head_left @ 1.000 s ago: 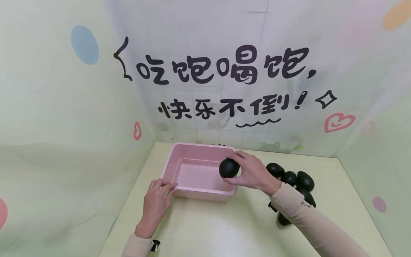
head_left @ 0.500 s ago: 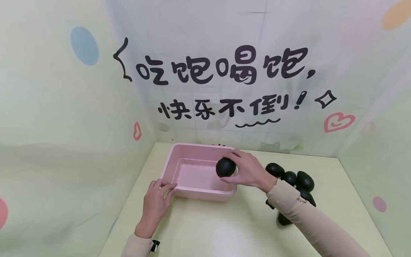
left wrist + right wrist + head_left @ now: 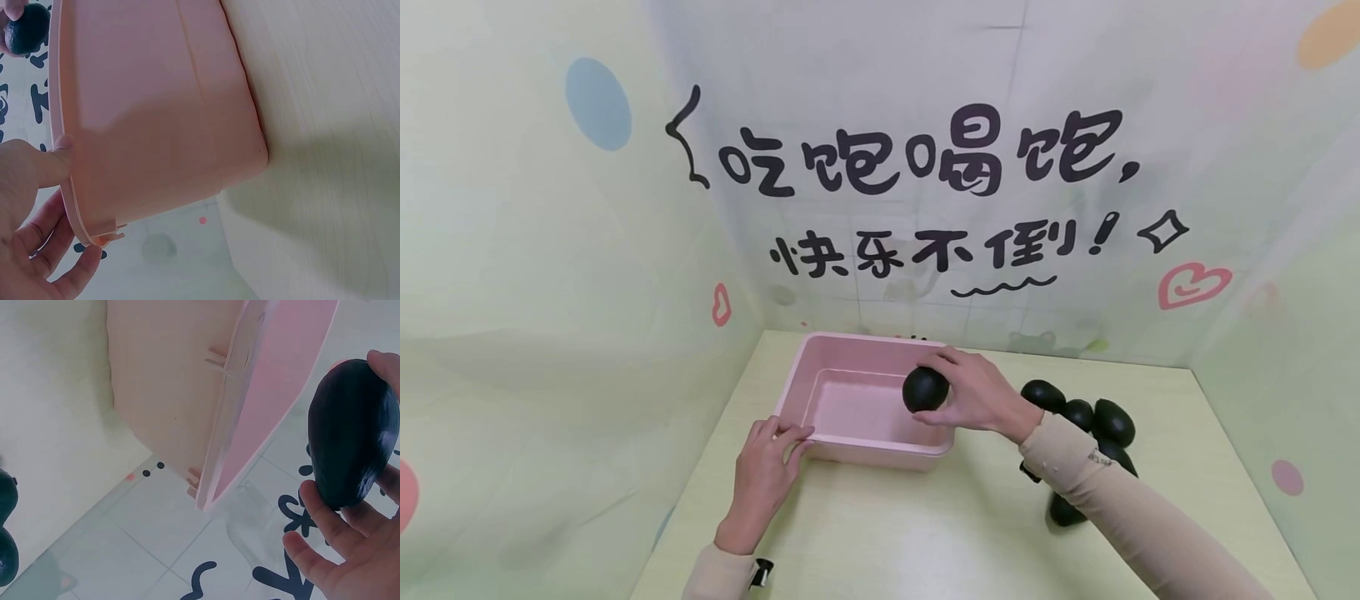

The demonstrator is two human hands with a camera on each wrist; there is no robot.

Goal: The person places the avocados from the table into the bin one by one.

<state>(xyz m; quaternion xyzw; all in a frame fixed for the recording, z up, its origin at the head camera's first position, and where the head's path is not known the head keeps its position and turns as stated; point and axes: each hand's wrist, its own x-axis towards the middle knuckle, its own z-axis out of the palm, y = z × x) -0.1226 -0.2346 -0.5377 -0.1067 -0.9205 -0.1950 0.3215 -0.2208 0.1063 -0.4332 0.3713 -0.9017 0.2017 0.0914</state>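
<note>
My right hand (image 3: 973, 390) grips a dark, smooth avocado (image 3: 925, 389) between thumb and fingers, over the right end of a pink plastic bin (image 3: 865, 454). The right wrist view shows the avocado (image 3: 350, 434) as a long, dark oval held above the level of the bin's rim (image 3: 228, 412). At the bin's near left corner, my left hand (image 3: 767, 479) pinches the rim. In the left wrist view, its thumb (image 3: 53, 164) lies on the outer side of the rim, with the other fingers round the corner.
Several more dark avocados (image 3: 1114, 423) lie on the pale wooden table (image 3: 880, 533) to the right, partly hidden behind my right sleeve (image 3: 1067, 458). A printed cloth wall (image 3: 880, 308) stands right behind the bin, with further cloth walls on both sides.
My right hand has shifted a little to the left with the avocado, further over the bin. My left hand has stayed at the rim.
</note>
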